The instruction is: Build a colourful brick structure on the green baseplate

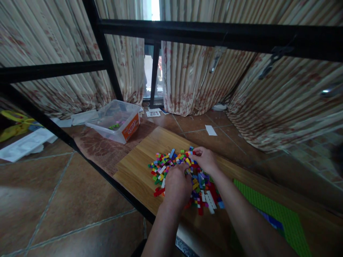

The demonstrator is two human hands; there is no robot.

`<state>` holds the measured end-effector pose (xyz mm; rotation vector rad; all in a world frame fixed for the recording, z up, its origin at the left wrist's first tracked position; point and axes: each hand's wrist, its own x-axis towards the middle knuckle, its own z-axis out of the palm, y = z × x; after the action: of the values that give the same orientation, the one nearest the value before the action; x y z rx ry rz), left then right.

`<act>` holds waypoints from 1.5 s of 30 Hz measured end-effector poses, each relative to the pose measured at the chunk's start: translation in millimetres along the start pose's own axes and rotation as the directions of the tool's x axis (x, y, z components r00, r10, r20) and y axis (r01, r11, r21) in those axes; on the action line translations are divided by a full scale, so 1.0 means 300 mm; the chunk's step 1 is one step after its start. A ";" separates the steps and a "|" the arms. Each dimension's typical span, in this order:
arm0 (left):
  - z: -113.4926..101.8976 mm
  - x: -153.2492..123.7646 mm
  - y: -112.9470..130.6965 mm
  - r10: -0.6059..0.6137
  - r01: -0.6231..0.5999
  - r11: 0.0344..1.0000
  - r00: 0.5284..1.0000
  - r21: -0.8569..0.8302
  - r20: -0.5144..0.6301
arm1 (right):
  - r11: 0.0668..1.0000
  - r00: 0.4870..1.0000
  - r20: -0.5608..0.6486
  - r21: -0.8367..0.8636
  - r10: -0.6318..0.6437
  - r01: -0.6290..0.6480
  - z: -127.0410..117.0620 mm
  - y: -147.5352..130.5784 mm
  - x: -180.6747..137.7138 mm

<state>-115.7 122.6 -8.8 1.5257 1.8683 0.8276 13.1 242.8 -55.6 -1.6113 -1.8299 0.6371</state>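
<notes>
A heap of small coloured building bricks lies on a wooden board. My left hand rests back-up on the heap with its fingers curled down into the bricks; what they hold is hidden. My right hand is at the far side of the heap, fingers pinched together around a small brick near a red piece. Both forearms reach in from the bottom of the view.
A green baseplate lies on the board to the right. A clear plastic tub with an orange label stands on a brown mat at the back left. Black metal frame bars cross the view. Curtains hang behind; papers lie on the tiled floor.
</notes>
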 end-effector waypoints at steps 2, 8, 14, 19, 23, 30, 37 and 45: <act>-0.001 0.000 0.003 0.002 -0.002 1.000 1.000 -0.001 0.001 | 0.999 1.000 -0.006 0.039 -0.003 0.003 0.000 0.002 -0.008; -0.014 0.000 0.009 -0.004 0.004 0.999 1.000 -0.033 -0.001 | 0.980 1.000 0.008 0.199 -0.002 0.000 -0.019 -0.012 -0.006; -0.023 -0.001 0.013 -0.018 0.018 0.996 1.000 -0.091 0.002 | 0.906 0.987 -0.153 0.423 0.057 0.013 -0.050 -0.010 0.103; -0.028 0.001 0.019 -0.026 0.027 0.995 1.000 -0.097 0.010 | 0.935 0.980 -0.190 0.354 0.061 0.010 -0.025 0.035 0.193; -0.031 0.002 0.016 -0.011 0.011 0.996 1.000 -0.088 0.006 | 0.954 0.988 -0.153 0.297 0.022 0.025 -0.003 0.063 0.215; -0.029 0.000 0.010 -0.008 0.008 0.995 1.000 -0.095 0.004 | 0.941 0.998 -0.044 0.337 0.034 -0.017 0.005 0.073 0.165; -0.030 0.005 0.010 0.002 -0.003 0.993 1.000 -0.116 -0.006 | 0.898 0.996 0.082 0.435 0.029 -0.062 -0.004 0.030 0.063; -0.033 0.006 0.011 -0.050 0.033 0.967 0.997 -0.253 -0.061 | 0.804 0.996 0.015 0.589 0.087 -0.080 -0.076 -0.054 -0.028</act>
<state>-121.6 123.8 -0.1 1.3124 1.7579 1.0644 18.8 231.4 -29.4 -1.2614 -1.3544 1.1071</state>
